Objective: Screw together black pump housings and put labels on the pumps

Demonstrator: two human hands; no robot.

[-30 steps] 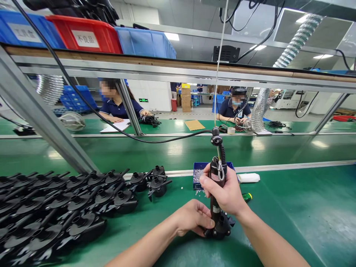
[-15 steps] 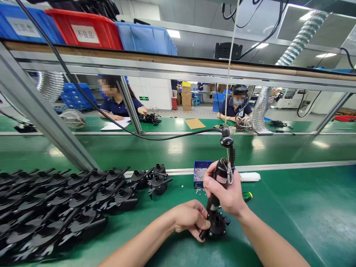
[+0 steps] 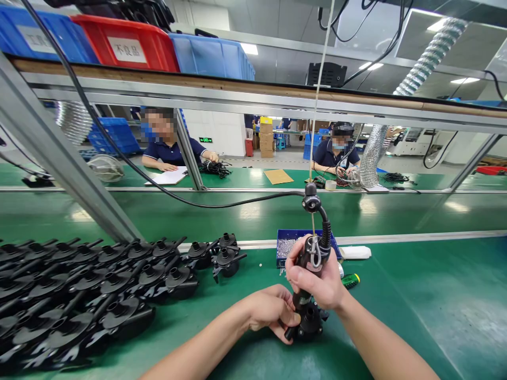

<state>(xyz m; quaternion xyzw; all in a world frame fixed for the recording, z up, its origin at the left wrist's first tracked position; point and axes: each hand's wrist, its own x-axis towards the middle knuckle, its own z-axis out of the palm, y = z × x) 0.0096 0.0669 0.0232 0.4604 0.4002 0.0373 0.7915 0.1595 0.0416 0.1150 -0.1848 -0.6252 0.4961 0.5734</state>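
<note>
My right hand (image 3: 317, 277) is wrapped round a black electric screwdriver (image 3: 303, 301), which hangs from a cord and points down. Its lower end meets the left side of a black plastic housing (image 3: 311, 322) on the green bench; the tip itself is hidden. With thumb and fingers my left hand (image 3: 275, 311) grips that housing by its short side tube. Behind my right hand stands a blue tray (image 3: 282, 258) of small metal screws. A green-and-yellow screwdriver handle (image 3: 350, 281) lies to the right.
Rows of similar black housings (image 3: 119, 279) cover the bench at the left. A white tube-shaped item (image 3: 356, 253) lies beside the tray. A black cable (image 3: 222, 205) droops across from the left. A metal post (image 3: 99, 184) slants at left. Two people sit across the bench.
The top of the electric screwdriver and my right hand have shifted slightly left and down, so the tool leans differently. My left hand stays on the housing.
</note>
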